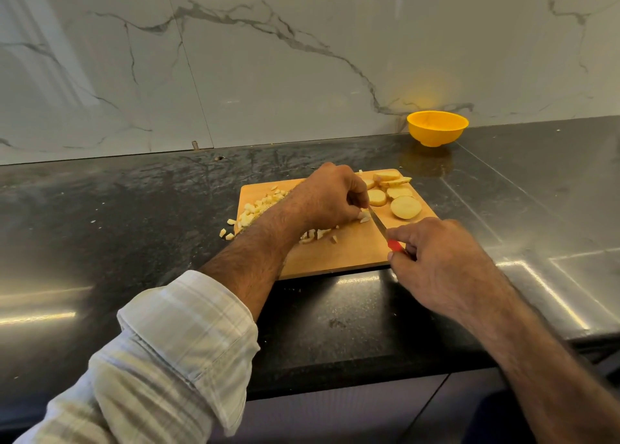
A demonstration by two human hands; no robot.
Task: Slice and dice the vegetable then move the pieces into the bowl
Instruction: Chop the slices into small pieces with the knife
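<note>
Left hand (330, 196) curls over a potato piece (365, 216) mid-frame; right hand (436, 259) grips the knife (385, 232), blade touching it. Slices (406, 207) lie just right; bowl (437, 128) upper right.

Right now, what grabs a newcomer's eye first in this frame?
Probably the yellow bowl, bright against the dark counter at the back right, by the marble wall. Next, the two hands over the wooden cutting board in the middle: the right hand holds a red-handled knife while the left hand steadies a piece at the blade. Round slices lie on the board's far right, diced pieces at its left edge, a few spilled onto the counter.
</note>
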